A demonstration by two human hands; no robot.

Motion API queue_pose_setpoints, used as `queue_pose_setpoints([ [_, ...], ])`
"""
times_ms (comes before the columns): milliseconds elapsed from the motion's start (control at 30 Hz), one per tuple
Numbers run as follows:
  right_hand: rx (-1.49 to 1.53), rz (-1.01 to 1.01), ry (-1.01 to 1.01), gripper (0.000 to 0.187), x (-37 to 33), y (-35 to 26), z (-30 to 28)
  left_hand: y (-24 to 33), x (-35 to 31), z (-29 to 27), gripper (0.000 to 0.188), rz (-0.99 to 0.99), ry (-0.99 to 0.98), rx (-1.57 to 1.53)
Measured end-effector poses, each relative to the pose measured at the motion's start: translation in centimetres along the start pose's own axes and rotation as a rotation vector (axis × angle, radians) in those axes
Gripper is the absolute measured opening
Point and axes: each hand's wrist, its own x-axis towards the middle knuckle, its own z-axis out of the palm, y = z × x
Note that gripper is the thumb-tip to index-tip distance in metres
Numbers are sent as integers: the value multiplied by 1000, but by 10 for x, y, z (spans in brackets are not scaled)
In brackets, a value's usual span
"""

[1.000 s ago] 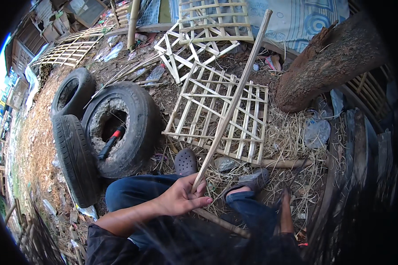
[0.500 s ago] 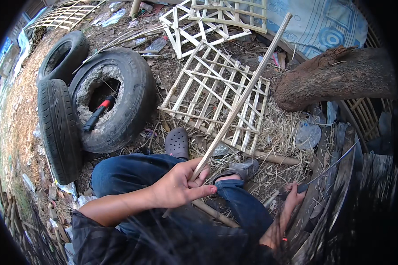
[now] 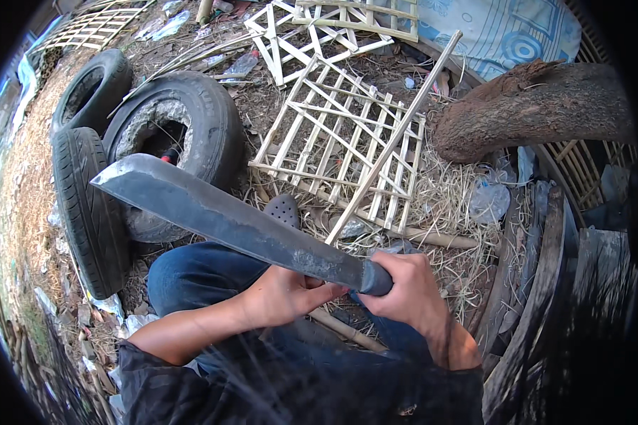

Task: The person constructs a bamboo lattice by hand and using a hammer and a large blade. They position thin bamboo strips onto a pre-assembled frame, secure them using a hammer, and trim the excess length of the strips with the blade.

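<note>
My right hand [image 3: 412,292] is wrapped around the dark handle of a machete [image 3: 227,219]. Its broad grey blade slants up and leftward across my lap, crossing in front of my left hand and the tire. My left hand [image 3: 280,296] is closed on the lower end of a long pale bamboo strip [image 3: 397,138]. The blade hides the grip and part of the fingers. From there the strip rises up and to the right, over a bamboo lattice panel [image 3: 344,145] lying on the straw-strewn ground.
A tire [image 3: 223,124] with rough concrete inside lies at left, beside two more tires [image 3: 85,212]. A red-and-black tool [image 3: 169,156] rests in its hole. A thick log [image 3: 532,113] and weathered planks [image 3: 546,269] stand at right. More lattice pieces [image 3: 312,49] lie at the back.
My right hand has come from the lower right to in front of me, bringing the machete across my lap. My left hand still grips the bamboo strip in nearly the same place.
</note>
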Motion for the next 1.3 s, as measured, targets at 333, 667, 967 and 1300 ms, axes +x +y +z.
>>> queue_pose_setpoints([
  [333, -92, 78, -168, 24, 10, -2, -2, 1, -7, 3, 32, -107, -21, -72],
  [667, -72, 79, -214, 22, 18, -2, 0, -7, -6, 1, 33, -61, 21, 29],
  [967, -280, 51, -144, 19, 29, 12, -6, -13, 2, -2, 28, 28, 22, 225],
  [1300, -419, 505, 562, 16, -1, 112, -112, -15, -4, 4, 29, -103, -187, 239],
])
